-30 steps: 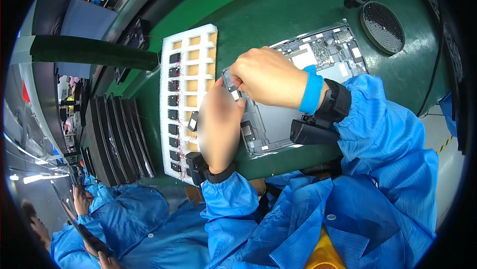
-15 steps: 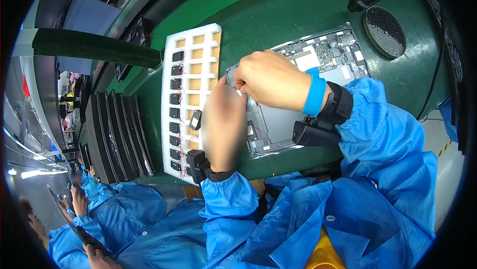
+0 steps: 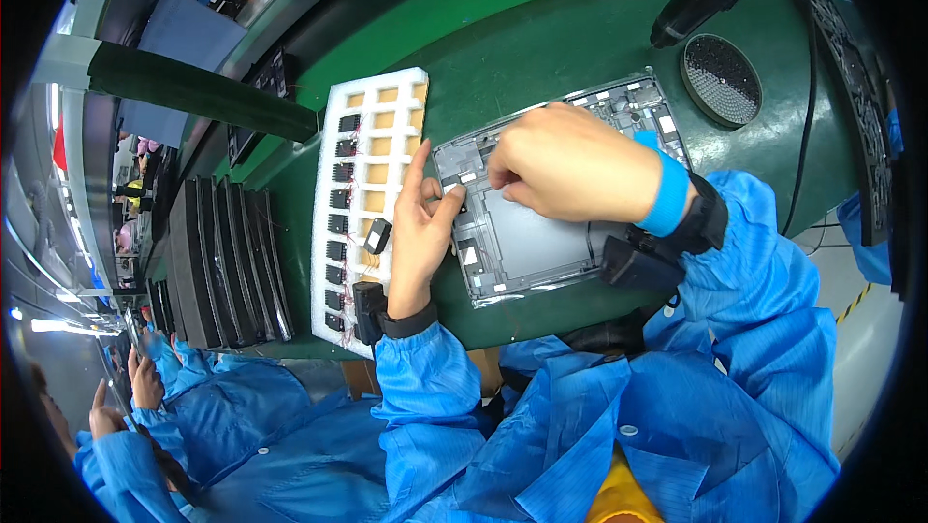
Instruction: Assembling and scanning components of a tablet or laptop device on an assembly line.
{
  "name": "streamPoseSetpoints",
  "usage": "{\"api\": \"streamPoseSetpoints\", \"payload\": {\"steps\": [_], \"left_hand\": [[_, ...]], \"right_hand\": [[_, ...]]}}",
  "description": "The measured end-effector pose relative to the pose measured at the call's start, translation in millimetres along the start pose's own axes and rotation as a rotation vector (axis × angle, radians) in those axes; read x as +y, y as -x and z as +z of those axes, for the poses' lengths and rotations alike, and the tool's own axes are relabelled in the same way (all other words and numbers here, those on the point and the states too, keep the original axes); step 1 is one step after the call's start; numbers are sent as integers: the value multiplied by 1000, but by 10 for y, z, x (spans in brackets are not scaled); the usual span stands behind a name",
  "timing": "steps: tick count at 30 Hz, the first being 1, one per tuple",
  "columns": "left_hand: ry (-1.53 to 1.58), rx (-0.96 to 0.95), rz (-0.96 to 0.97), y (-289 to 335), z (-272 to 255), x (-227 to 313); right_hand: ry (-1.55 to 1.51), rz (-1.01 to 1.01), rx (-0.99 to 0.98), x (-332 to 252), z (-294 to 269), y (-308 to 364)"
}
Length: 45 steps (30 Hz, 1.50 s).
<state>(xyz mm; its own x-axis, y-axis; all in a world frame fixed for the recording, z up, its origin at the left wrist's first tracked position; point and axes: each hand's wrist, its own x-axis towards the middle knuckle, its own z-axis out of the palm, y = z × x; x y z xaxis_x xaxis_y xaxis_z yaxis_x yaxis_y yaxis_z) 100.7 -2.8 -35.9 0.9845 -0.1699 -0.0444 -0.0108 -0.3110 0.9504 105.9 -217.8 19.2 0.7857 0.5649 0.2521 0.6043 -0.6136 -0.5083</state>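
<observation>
Furthest left, a co-worker point(image 3: 242, 407) in a blue smock is below a row of black slabs point(image 3: 222, 262) by the green workbench point(image 3: 474, 102). Next, a white foam tray point(image 3: 382, 83) reaches from the workbench's near edge toward its far one, small black modules point(image 3: 340, 198) with red wires lining its left column; a loose white-labelled module point(image 3: 378, 236) lies askew by its right edge. Just beside that, the left hand point(image 3: 419, 233) has index finger and thumb spread apart, the thumb tip at the left edge of an opened grey laptop chassis point(image 3: 536, 238), which lies flat near the workbench's near edge. Over the chassis is the right hand point(image 3: 570, 160), fingers curled inward; whether they pinch anything I cannot tell. Toward the workbench's right edge sits a round dish point(image 3: 713, 118) of tiny dark pieces.
</observation>
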Motion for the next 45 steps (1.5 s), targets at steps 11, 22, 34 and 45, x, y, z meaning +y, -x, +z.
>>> {"api": "streamPoseSetpoints", "payload": {"steps": [11,22,34,45], "left_hand": [[-38,-41,20,8,4,-18],[-5,5,61,-16,40,-63],[71,-119,-70,-13,-51,103],[30,-208,-139,-23,46,236]], "right_hand": [[-158,139,129,71,-56,197],[-98,99,83,66,531,-331],[-78,33,228,-117,-29,151],[-264,440,932,904,-599,700]]}}
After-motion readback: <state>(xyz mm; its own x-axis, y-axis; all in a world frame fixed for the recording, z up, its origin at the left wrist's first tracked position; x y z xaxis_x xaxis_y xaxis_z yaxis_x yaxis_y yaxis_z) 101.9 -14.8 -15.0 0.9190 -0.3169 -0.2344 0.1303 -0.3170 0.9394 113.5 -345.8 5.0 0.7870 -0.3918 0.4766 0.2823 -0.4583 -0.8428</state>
